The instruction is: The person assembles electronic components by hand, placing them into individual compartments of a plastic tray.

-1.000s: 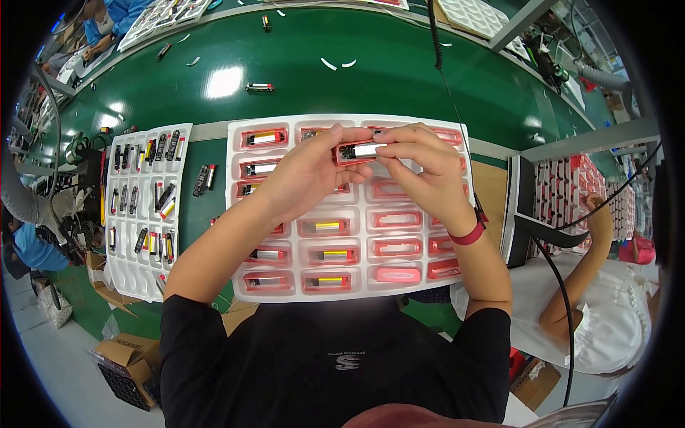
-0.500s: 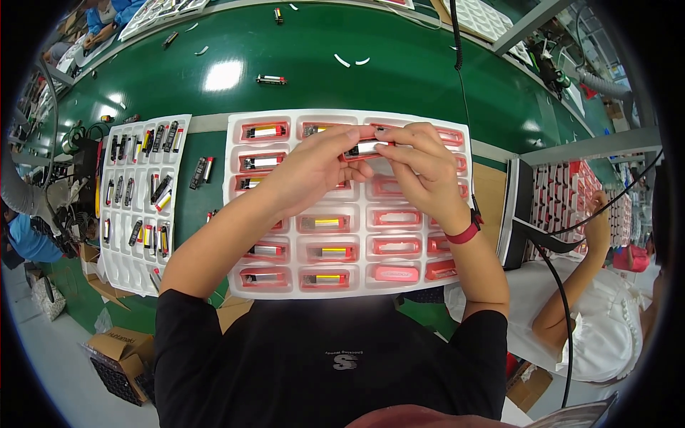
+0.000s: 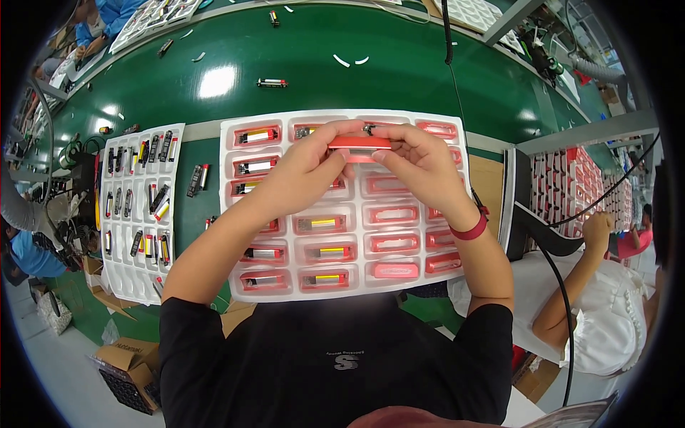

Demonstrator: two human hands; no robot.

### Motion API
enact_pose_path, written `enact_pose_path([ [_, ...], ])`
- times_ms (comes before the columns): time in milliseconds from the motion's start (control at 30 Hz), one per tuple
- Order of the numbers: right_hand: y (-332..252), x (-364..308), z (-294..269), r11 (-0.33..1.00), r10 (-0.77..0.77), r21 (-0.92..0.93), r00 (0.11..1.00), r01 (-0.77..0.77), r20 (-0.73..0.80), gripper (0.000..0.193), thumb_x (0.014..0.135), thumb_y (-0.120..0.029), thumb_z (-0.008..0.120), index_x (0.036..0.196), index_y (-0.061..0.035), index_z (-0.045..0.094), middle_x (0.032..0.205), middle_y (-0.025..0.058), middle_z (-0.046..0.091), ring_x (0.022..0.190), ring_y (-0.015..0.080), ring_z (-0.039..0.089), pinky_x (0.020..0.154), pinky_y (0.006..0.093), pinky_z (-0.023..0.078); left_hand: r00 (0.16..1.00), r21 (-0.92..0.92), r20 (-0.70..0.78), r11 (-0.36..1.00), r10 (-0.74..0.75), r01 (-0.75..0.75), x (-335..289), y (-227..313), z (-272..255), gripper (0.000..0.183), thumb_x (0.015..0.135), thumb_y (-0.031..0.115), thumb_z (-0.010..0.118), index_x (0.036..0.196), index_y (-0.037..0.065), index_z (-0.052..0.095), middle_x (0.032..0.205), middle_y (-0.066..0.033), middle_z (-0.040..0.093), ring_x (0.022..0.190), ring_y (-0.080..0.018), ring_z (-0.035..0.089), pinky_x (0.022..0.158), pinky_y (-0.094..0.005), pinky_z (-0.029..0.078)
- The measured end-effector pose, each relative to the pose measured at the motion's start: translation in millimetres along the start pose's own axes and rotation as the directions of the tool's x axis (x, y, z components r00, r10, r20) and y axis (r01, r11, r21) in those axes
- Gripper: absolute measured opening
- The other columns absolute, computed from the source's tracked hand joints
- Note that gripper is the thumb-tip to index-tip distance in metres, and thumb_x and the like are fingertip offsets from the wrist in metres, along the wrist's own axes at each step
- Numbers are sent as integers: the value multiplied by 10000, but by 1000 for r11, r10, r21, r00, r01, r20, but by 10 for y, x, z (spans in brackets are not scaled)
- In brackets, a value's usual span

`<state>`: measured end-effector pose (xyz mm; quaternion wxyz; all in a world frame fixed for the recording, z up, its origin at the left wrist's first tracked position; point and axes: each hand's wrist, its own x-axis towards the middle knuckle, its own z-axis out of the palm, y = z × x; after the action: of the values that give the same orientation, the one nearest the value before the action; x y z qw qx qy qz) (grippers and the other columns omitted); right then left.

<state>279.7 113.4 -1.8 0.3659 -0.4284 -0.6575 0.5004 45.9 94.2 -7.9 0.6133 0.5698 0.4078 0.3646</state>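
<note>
- A pale band [image 3: 203, 130] crosses the green bench [image 3: 357, 89].
- Beyond it lie curved white strips [image 3: 341, 61] and a red-ended part [image 3: 272, 83].
- Nearer lie a large tray [image 3: 362, 250], a narrower tray [image 3: 118, 277] and, between, a black part [image 3: 194, 181].

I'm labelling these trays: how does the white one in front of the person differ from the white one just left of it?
The front tray looks wider than the left tray. The front tray holds reddish cases, one per visible pocket; the left tray holds slim loose parts, several in some pockets. Both are white and divided into pockets.
</note>
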Motion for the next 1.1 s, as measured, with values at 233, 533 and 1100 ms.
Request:
enact_pose_path([
  [233, 58, 6, 68, 705, -549, -528, 836, 473, 17, 291, 893, 1, 707, 1182, 17, 679, 1134, 180, 702, 977, 322, 700, 830, 356, 581, 901, 614, -1, 711, 434, -342, 14, 16, -12, 358, 953, -6, 567, 1309, 13, 598, 1107, -198, 675, 946, -353, 668, 812, -409, 545],
  [533, -80, 51, 14, 733, -639, -402, 758, 549, -132, 296, 866, 68, 676, 1155, 11, 687, 1094, 137, 669, 924, 235, 676, 782, 318, 560, 842, 427, -68, 778, 536, -460, 114, 154, 69, 364, 931, -45, 595, 1287, -4, 660, 1136, -154, 696, 926, -218, 685, 757, -333, 558],
  [1100, 91, -137, -451, 929, -221, -326, 969, 176, -107, 168, 901, -17, 728, 1066, 11, 719, 890, 93, 698, 780, 156, 667, 682, 280, 534, 919, 625, -60, 732, 390, -270, 92, 109, 218, 343, 941, 41, 662, 1283, 69, 672, 1302, -123, 626, 1124, -242, 648, 892, -366, 579],
])
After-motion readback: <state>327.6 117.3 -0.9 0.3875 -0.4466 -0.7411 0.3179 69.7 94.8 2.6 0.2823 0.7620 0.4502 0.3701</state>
